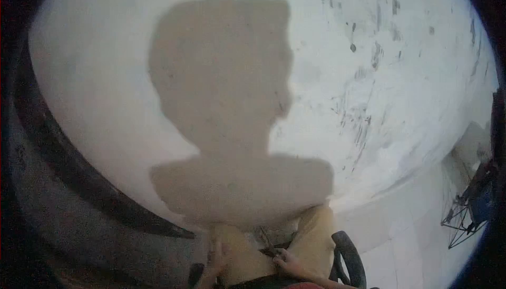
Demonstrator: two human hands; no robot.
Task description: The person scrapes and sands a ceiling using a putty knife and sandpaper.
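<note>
My right hand (287,262) is low in the view, over my lap between the thighs. Its fingers are closed around a thin dark tool (270,248) that points up and to the left; its exact kind is too small and dim to make out. My left hand (217,260) lies along the outer side of my left thigh (237,252), fingers stretched out and blurred, with nothing seen in it. In front of my knees a big white surface (116,89) fills most of the view, bearing the shadow of a head and shoulders.
Dark scuffs and streaks (363,115) mark the right side of the white surface. A dark curved band (68,157) borders it at left. Chair armrests (350,260) flank me. At far right stands a thin black wire frame (458,223) beside a dark blue item, on a pale floor (395,247).
</note>
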